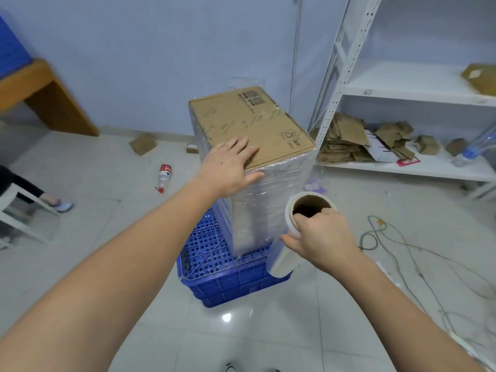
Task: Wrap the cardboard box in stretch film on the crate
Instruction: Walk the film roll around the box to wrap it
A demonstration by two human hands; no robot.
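Head view: left hand (230,167) lies flat and open-fingered on the near top edge of the box (252,124), which stands film-wrapped on the blue crate (228,280), while right hand (320,237), arm reaching forward, grips the upright film roll (291,232), fingers hooked into its core.

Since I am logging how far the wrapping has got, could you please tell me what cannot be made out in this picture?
Head view only:
- The far sides of the box: turned away, so film cover there is unknown.
- Printed marks on the box top: too small and blurred to read.
- The lower end of the film roll: partly hidden by the right hand.
- The crate far side: hidden behind the box.
- The left hand palm contact: hidden underneath the hand.
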